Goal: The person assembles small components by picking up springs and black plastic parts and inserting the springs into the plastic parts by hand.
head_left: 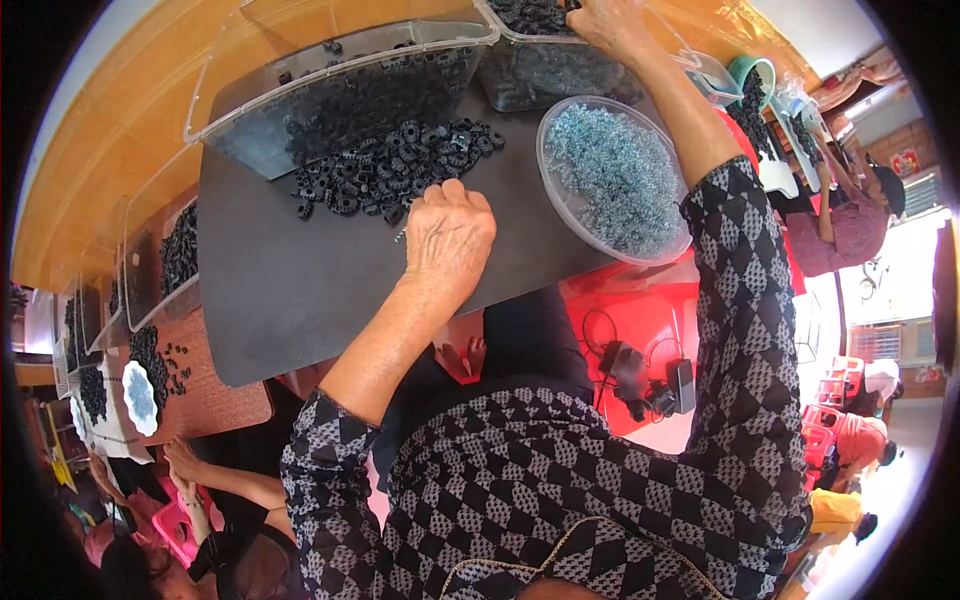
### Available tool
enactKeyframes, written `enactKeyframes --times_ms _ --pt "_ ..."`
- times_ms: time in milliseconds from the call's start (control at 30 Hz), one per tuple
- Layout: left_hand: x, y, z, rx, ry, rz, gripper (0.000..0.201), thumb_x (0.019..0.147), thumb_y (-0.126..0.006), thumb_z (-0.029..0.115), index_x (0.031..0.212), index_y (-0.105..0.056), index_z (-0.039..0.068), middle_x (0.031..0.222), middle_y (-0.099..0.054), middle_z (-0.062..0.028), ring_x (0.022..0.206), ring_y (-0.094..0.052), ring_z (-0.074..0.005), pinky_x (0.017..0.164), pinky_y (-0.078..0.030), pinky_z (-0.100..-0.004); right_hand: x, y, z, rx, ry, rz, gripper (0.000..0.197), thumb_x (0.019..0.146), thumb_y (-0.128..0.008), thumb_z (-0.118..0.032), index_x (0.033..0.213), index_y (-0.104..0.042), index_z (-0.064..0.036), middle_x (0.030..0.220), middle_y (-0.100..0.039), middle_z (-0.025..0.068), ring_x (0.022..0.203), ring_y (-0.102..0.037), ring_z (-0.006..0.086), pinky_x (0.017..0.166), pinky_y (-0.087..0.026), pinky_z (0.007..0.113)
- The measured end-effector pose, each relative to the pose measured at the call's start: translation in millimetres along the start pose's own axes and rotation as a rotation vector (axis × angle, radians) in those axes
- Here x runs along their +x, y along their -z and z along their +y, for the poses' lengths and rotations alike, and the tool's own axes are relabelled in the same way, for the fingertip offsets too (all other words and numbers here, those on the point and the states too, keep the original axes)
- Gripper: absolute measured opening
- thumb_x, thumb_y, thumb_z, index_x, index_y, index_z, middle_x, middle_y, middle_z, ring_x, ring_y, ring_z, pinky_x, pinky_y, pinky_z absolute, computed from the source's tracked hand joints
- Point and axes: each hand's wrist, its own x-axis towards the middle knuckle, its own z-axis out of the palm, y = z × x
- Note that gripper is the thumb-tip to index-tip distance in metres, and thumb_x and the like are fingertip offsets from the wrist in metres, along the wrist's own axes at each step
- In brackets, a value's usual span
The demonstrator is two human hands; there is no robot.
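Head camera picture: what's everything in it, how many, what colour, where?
grey table: one, dark grey, centre
black pieces: many, black, heaped on grey table
clear bins: two, clear, grey table's far side
round tub: one, clear, grey table's right
small pieces: many, bluish, inside tub
brown table: one, reddish-brown, left
devices: several, black, near lap's right
co-workers: several, mixed clothing, both sides
left hand: one, bare, before heap
right hand: one, bare, at right bin
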Motion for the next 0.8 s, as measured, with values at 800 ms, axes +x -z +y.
enactKeyframes --times_ms 800 --pt "-76.7 44.8 -13.6 -1.956 0.942 0.251 0.018 0.08 -0.063 -0.003 0.097 -0.061 -0.008 0.077 -0.064 -0.0138 0.061 -0.063 -0.0171 0.05 -0.053 -0.0254 -194.1 -20.1 -158.1 0.812 0.402 -0.089 0.015 0.075 -0.064 0.001 0.09 -0.062 0.0023 0.073 -0.059 0.0105 0.066 -0.057 0.0252 0.058 -0.045 0.033"
